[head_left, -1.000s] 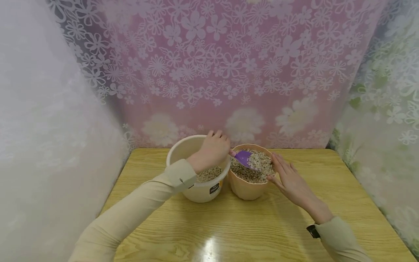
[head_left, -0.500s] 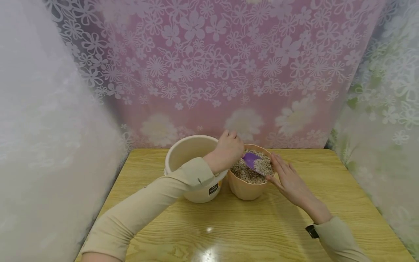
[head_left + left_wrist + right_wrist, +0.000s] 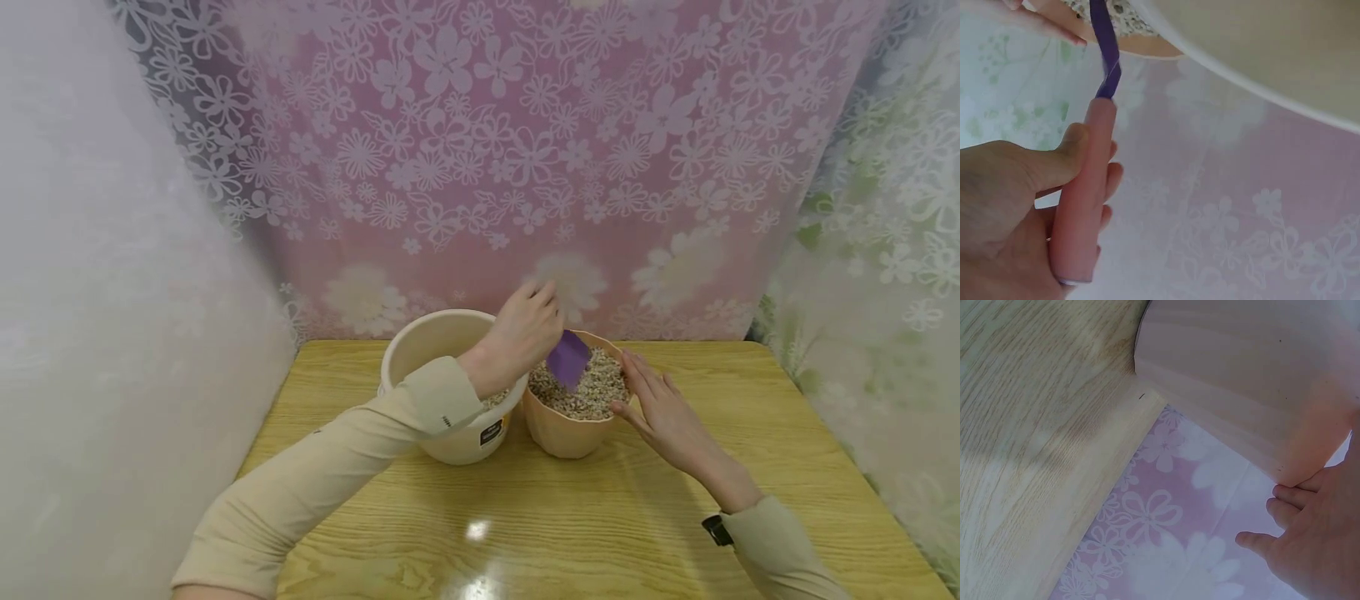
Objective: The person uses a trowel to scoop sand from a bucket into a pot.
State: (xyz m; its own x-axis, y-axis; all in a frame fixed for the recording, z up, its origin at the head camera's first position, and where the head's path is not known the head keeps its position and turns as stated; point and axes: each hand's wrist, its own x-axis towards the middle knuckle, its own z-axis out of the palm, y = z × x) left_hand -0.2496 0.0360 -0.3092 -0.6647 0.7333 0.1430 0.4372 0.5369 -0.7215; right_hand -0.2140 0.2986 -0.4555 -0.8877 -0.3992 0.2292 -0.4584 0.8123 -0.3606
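A purple-bladed trowel (image 3: 568, 360) slants over grit (image 3: 603, 387) in a peach faceted planter (image 3: 570, 439), its pink handle (image 3: 1082, 206) gripped by the curled left hand (image 3: 519, 337); the right hand (image 3: 670, 423), fingers extended, touches the planter's right side. A cream bucket (image 3: 453, 448) stands just left, wood-grain tabletop (image 3: 585, 525) spreading in front, its back edge (image 3: 690, 342) close behind. The bucket's dark label (image 3: 491, 432) is illegible.

The table (image 3: 585, 517) bears a bucket (image 3: 456, 442) left of a pot (image 3: 567, 437).

Purple scoop (image 3: 567, 358) over a pot (image 3: 572, 440) of gravel (image 3: 606, 385)
Pink handle (image 3: 1084, 200) gripped in the left hand (image 3: 519, 335), the scoop slants blade-down; the peach pot — nearly full, right hand (image 3: 670, 421) at its side — stands upright beside a cream bucket (image 3: 456, 447).
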